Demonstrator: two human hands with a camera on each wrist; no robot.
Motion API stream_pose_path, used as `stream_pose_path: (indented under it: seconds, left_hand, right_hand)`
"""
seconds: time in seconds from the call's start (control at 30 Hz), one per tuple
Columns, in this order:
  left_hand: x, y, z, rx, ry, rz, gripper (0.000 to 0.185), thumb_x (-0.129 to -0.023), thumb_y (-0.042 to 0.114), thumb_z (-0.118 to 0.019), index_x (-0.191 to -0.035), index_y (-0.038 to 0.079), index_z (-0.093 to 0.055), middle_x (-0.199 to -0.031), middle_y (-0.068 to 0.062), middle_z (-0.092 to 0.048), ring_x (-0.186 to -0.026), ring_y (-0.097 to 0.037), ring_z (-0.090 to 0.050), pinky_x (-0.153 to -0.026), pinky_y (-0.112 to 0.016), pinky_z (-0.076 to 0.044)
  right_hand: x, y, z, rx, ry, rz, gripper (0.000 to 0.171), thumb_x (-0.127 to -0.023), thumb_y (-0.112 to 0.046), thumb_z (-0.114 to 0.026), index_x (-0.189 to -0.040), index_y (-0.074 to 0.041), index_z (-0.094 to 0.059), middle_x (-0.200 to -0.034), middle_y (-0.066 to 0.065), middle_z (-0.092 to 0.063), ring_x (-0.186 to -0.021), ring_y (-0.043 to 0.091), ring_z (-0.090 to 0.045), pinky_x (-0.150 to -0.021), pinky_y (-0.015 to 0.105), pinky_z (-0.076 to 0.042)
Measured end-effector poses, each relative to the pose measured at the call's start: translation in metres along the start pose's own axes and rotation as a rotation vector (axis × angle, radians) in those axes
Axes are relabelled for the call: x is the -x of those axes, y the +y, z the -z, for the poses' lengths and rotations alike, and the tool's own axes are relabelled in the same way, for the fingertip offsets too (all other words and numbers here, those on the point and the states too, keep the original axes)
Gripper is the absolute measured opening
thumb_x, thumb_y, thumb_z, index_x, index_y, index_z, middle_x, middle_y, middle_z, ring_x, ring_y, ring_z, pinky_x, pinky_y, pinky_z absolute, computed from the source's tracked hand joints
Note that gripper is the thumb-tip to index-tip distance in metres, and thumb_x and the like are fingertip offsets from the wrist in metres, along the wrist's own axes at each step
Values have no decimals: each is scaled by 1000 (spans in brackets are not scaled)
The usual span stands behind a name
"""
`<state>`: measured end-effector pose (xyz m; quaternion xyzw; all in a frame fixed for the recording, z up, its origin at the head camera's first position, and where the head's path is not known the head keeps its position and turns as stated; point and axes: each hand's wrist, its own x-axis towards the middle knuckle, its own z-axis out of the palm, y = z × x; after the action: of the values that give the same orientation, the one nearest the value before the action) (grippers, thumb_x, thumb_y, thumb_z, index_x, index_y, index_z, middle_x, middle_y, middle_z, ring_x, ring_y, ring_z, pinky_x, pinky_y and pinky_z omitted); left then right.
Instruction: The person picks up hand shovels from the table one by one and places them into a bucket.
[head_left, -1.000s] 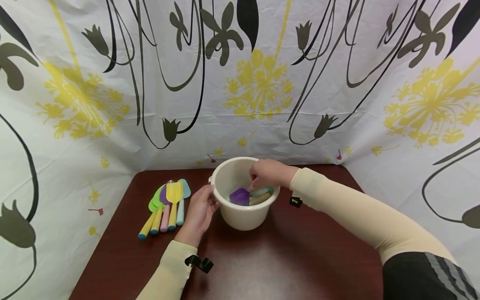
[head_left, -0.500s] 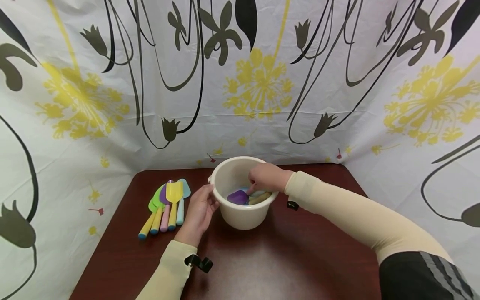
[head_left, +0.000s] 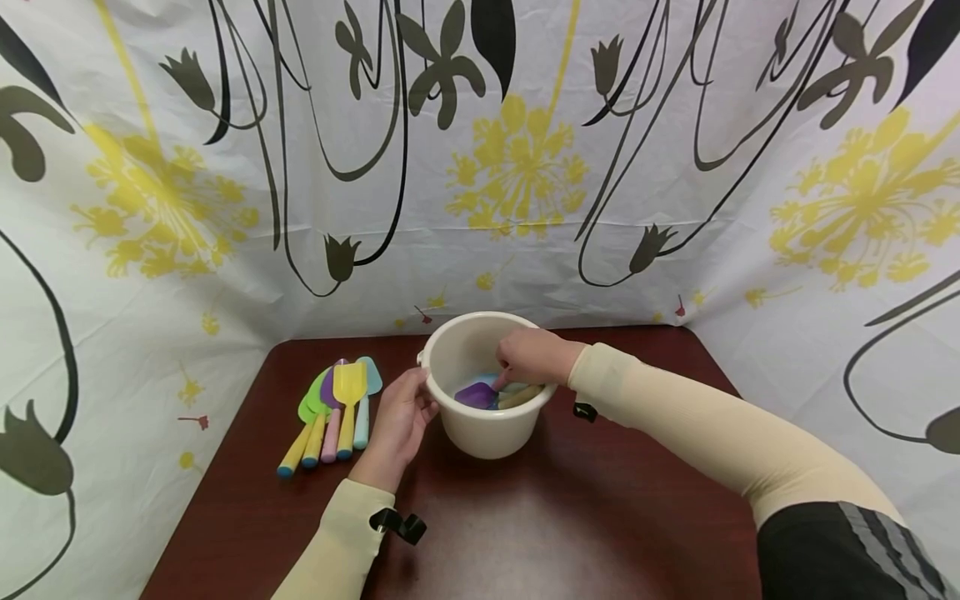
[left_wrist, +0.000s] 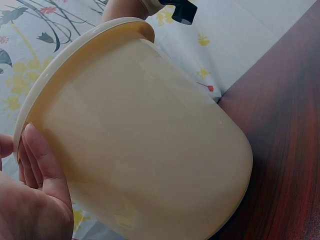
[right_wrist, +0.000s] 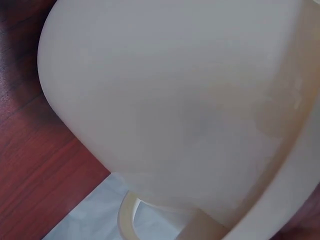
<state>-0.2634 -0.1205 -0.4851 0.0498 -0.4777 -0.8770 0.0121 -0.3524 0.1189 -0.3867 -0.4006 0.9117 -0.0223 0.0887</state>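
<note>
A cream bucket (head_left: 489, 429) stands upright on the dark red table. My left hand (head_left: 400, 417) holds its rim at the left side; in the left wrist view, that hand's (left_wrist: 42, 195) fingers lie along the outside wall under the rim. My right hand (head_left: 534, 354) reaches over the right rim into the bucket, its fingers curled and pinching down at the neck of a purple toy shovel (head_left: 476, 395). The shovel's handle is hidden beneath that hand. A tan piece (head_left: 519, 397) and some light blue lie beside it. Only the bucket's outer wall (right_wrist: 165, 100) shows in the right wrist view.
Left of the bucket, several toy shovels lie fanned out on the table (head_left: 570, 517): a yellow one (head_left: 349, 385) on top, with green, purple and light blue ones around it. A patterned curtain (head_left: 480, 267) closes off the back and sides.
My right hand has sunk slightly deeper and shifted a little left inside the bucket, and the purple toy shovel has shifted slightly left. My left hand stays at the rim.
</note>
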Motion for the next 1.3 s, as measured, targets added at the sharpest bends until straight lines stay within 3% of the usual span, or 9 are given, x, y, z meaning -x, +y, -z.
stream_pose_path:
  seconds: [0.1,0.2,0.37,0.53,0.7,0.87,1.03,1.17,1.3]
  left_hand:
    - [0,-1,0,-6,1,3,26,-111,18,-63,-123,-3,-69,-91,-3,-66,-78,-13,-61,-69,-21,-56]
    - [0,-1,0,-8,0,4,25,-111,18,-63,-122,-3,-69,-90,-3,-65,-78,-13,-61,-69,-21,-56]
    - [-1,-1,0,-3,4,7,26,-110,19,-65,-121,-4,-69,-89,-3,-64,-77,-13,-60,-69,-21,-55]
    - [-1,-1,-1,0,5,19,30,-109,19,-65,-127,-5,-66,-92,-3,-65,-78,-14,-60,-69,-21,-55]
    - [-2,0,-1,-12,7,16,33,-111,20,-63,-131,-6,-66,-96,-5,-65,-80,-14,-61,-71,-22,-56]
    - [-2,0,0,-8,6,12,28,-112,20,-63,-126,-4,-69,-96,-5,-65,-80,-15,-61,-71,-22,-57]
    - [-2,0,-1,-2,3,6,25,-111,19,-62,-122,-3,-70,-93,-4,-65,-79,-14,-61,-70,-22,-56]
    - [-1,0,-1,-8,2,8,28,-112,19,-62,-126,-4,-68,-95,-5,-65,-80,-14,-61,-71,-22,-57]
    - [-1,1,-1,-10,2,11,28,-111,19,-62,-127,-4,-69,-97,-6,-65,-81,-15,-61,-71,-22,-57]
  right_hand:
    - [1,2,-2,-27,0,0,46,-99,-42,-85,-72,-15,-59,-64,-8,-42,-58,10,-35,-59,29,-31]
    - [2,5,-2,-40,47,10,39,-97,-42,-87,-80,-15,-65,-72,-8,-47,-62,9,-39,-62,30,-36]
    - [9,13,2,-53,272,23,15,-103,-27,-80,-99,-14,-77,-98,-2,-66,-87,17,-61,-82,38,-55]
    - [22,28,-1,-184,463,-88,11,-107,-20,-73,-104,-10,-76,-102,4,-66,-95,25,-62,-85,45,-56]
    - [38,43,-10,-385,564,-234,15,-109,-23,-69,-109,-9,-75,-104,8,-69,-89,25,-65,-79,45,-57]
    - [52,53,-25,-577,620,-359,22,-111,-31,-65,-114,-11,-75,-101,8,-73,-82,24,-67,-73,42,-57]
    - [61,54,-37,-728,604,-457,33,-112,-41,-63,-119,-11,-75,-99,9,-73,-87,29,-65,-76,42,-53]
    - [66,48,-45,-849,571,-512,42,-112,-46,-63,-125,-7,-74,-109,11,-75,-94,27,-68,-80,38,-55]
    - [67,42,-51,-953,569,-534,46,-112,-45,-63,-126,-3,-73,-116,15,-75,-91,24,-72,-77,34,-62]
